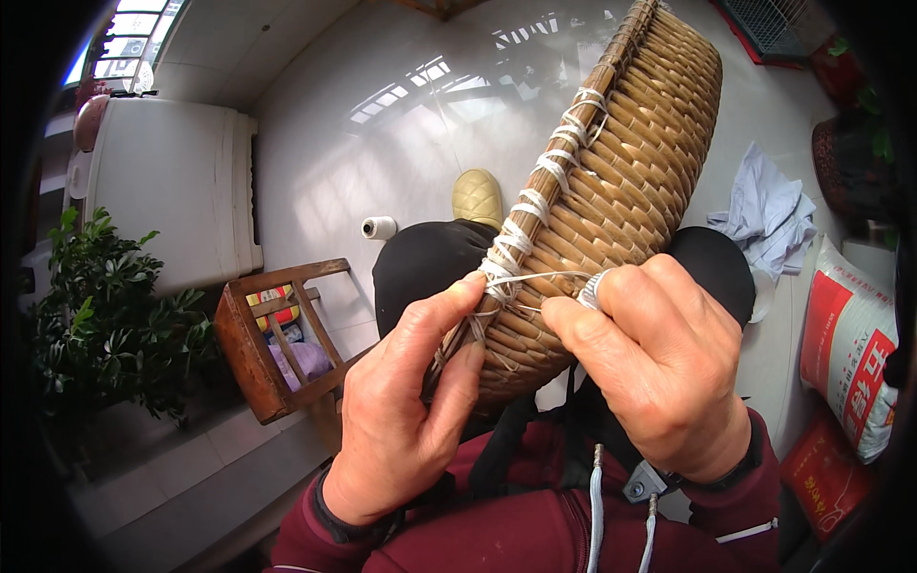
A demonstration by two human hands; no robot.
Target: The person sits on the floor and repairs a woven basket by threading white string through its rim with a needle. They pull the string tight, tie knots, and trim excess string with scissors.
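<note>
A brown woven basket (626, 181) lies tilted across my lap, its rim running from the upper right down to my hands. White cord (519, 227) is wound around the rim in several wraps. My left hand (406, 396) grips the lower end of the rim between thumb and fingers. A strand of the cord stretches from the rim to my right hand (659, 358), whose fingers are closed on it beside the basket's wall. A ridged metal band, like a thimble ring (590, 289), shows at a right finger. The strand's far end is hidden in the right fist.
A white thread spool (379, 228) lies on the tiled floor. To the left are a small wooden stool (250, 368) turned on its side, a leafy plant (110, 315) and a white cabinet (167, 181). Crumpled pale cloth (769, 205) and a printed sack (845, 349) are at right.
</note>
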